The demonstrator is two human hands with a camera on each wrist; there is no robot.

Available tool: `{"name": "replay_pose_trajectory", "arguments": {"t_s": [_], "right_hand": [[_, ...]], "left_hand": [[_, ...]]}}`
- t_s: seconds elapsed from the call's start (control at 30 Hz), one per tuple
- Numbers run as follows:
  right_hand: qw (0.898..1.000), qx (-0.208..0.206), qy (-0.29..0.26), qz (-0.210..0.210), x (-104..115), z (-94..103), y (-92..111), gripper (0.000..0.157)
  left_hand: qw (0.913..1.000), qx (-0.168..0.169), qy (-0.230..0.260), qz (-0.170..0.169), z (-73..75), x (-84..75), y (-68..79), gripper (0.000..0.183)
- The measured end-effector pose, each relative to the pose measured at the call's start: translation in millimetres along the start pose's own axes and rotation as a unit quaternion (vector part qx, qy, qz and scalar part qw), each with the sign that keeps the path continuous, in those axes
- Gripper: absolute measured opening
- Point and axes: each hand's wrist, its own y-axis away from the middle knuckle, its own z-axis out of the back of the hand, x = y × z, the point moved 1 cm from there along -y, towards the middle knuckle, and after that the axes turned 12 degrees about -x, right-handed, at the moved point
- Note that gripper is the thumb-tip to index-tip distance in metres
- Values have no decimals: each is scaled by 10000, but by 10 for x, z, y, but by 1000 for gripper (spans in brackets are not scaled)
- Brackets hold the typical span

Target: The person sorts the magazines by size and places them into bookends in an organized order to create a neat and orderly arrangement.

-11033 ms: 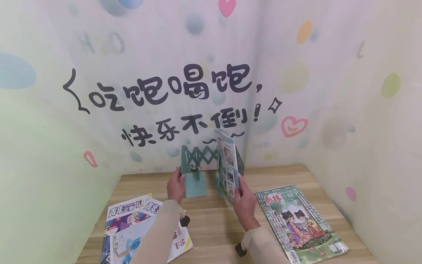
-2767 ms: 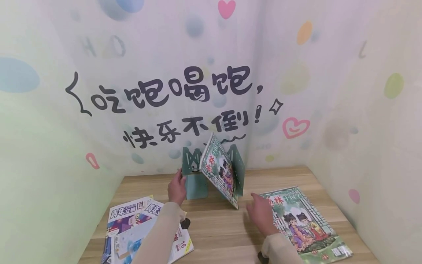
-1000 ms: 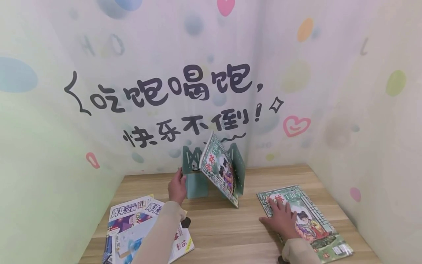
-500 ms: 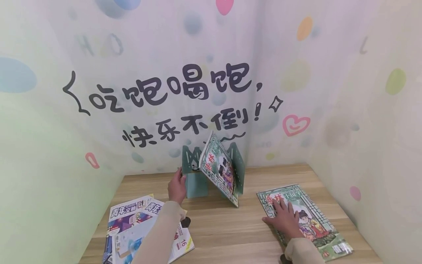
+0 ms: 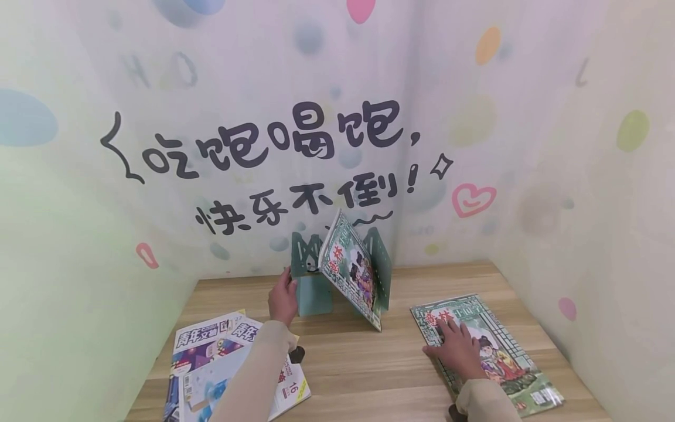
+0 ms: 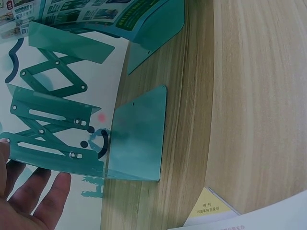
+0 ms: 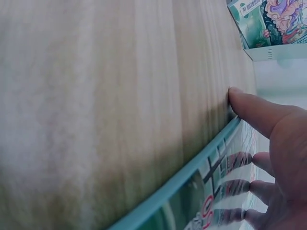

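A green metal folding bookend (image 5: 313, 293), with crisscross bars, stands at the back of the table. My left hand (image 5: 283, 299) pinches its left end plate, thumb on one side and fingers on the other in the left wrist view. One magazine (image 5: 353, 272) leans upright at a slant inside the bookend, toward its right plate. At the right, a magazine (image 5: 511, 363) with two cartoon children on its cover lies flat. My right hand (image 5: 457, 350) rests on it, fingertips spread on the cover. In the right wrist view the thumb (image 7: 254, 111) reaches past the magazine's edge onto the wood.
Several overlapping magazines (image 5: 211, 357) lie at the front left of the wooden table (image 5: 364, 369). A printed curtain wall (image 5: 337, 70) rises right behind the bookend, with more wall on both sides.
The right hand earlier held a magazine at the bookend, let go of it leaning there, and moved right onto the flat magazine. The left hand has stayed on the bookend.
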Motion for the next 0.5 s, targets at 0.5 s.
{"name": "replay_pose_trajectory", "arguments": {"t_s": [0.5], "right_hand": [[9999,-57,-70,-97,-41,-79,-33,84]], "left_hand": [[9999,103,-17,127,4,-16,-10,44]]}}
